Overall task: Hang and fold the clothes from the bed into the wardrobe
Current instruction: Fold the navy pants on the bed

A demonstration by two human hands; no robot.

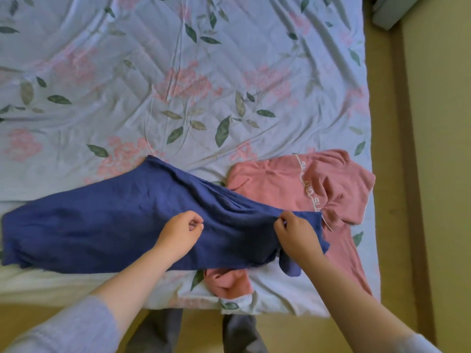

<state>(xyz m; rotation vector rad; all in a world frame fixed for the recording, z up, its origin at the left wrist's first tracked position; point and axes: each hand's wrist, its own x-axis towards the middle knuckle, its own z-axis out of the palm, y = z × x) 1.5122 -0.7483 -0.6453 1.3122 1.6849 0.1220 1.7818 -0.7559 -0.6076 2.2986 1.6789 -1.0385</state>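
A dark blue garment (107, 220) lies spread across the near edge of the bed, running from the far left to the middle. My left hand (178, 233) pinches its cloth near the middle. At the garment's right end my right hand (295, 234) pinches the upper edge, and the cloth between both hands is lifted a little. A pink garment (293, 184) with white lettering lies crumpled to the right, partly under the blue one, with a pink piece (229, 284) hanging over the bed edge.
The bed (178, 72) has a pale blue floral sheet, wrinkled, stretching away from me. Yellowish floor (438, 174) runs along the right side and in front. My legs in grey trousers (158, 332) stand against the bed edge. A grey object (387, 14) sits at the top right.
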